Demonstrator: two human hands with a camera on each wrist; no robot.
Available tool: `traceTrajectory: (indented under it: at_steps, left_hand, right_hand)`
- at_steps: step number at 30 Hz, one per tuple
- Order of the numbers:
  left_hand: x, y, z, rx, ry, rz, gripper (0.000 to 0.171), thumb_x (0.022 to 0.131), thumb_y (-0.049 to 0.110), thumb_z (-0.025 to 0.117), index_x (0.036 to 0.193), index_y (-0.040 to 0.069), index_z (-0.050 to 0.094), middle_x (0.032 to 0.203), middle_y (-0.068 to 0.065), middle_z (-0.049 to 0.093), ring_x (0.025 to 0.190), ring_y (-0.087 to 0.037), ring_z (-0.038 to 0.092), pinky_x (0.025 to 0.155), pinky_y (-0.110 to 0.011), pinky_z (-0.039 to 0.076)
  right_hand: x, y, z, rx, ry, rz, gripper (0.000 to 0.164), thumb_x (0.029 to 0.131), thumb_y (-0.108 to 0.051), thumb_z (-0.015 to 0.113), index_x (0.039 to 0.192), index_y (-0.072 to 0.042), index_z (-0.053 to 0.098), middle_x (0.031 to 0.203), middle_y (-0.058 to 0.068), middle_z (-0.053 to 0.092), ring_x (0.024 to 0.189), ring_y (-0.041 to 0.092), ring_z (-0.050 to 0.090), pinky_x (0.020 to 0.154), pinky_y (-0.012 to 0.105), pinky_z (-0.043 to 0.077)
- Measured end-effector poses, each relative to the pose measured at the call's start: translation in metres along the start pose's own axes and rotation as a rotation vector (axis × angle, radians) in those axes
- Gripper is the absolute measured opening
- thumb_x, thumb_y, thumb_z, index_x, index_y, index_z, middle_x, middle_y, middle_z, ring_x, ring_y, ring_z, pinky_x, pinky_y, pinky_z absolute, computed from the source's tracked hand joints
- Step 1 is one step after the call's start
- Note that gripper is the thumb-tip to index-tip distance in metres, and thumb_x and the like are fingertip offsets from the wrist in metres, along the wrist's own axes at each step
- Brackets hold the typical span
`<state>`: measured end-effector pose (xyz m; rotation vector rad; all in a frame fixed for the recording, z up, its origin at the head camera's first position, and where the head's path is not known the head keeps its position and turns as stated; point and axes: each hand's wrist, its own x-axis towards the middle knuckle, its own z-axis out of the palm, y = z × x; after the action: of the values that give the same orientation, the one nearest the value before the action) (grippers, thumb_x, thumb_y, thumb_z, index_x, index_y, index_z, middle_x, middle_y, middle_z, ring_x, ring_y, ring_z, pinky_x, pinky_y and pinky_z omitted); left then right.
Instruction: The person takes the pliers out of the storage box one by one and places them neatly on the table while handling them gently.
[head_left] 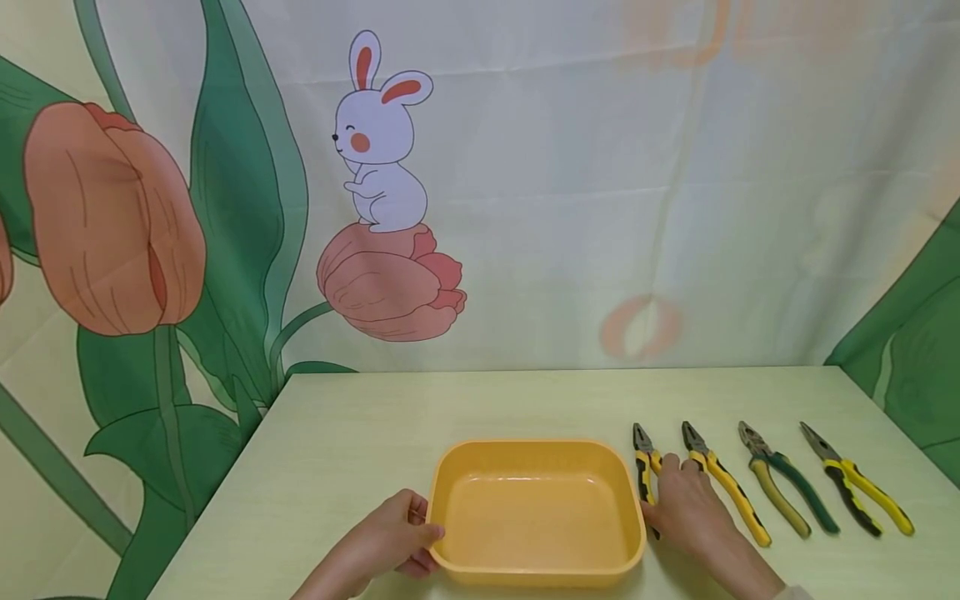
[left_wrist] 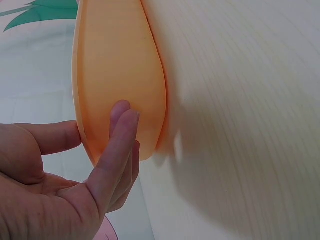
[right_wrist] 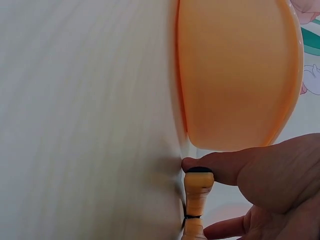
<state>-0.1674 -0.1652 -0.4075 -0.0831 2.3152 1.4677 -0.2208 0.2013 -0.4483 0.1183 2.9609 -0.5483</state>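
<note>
My left hand (head_left: pixel 390 533) holds a yellow rectangular tray (head_left: pixel 536 577) by its left side in the head view. In the left wrist view the thumb is at the rim and the fingers lie along the outer wall (left_wrist: pixel 120 60). Right of the tray, my right hand (head_left: pixel 693 508) is over the leftmost pliers (head_left: pixel 641 454), a yellow-and-black pair lying jaws away from me. Thumb and fingers come round its handles, partly hiding them. The right wrist view shows the thumb at a yellow handle's black end (right_wrist: pixel 199 172), close beside the tray wall (right_wrist: pixel 235 75).
Further right lie yellow-handled pliers (head_left: pixel 731 487), green-handled pliers (head_left: pixel 780 479) and long-nose pliers (head_left: pixel 847 479) in a row. They all rest on a pale wood-grain table (head_left: pixel 337 442). Behind it hangs a printed cloth (head_left: pixel 540 208) with tulips and a rabbit.
</note>
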Motion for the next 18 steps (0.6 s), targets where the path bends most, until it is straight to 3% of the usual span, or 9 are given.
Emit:
traceTrajectory:
  at_steps: [18]
  left_hand:
    - [-0.0012,0.0014,-0.0001,-0.001,-0.002,-0.001,0.027,0.099,0.003,0.066,0.116,-0.007,0.048,0.096,-0.014,0.062,0.071,-0.021,0.069,0.068,-0.036,0.064]
  right_hand:
    - [0.0009,0.0004,0.0017,-0.014,-0.005,0.014,0.065,0.09,-0.03,0.081,0.121,0.015,0.046,0.102,0.03,0.051,0.088,0.037,0.055,0.07,0.048,0.055]
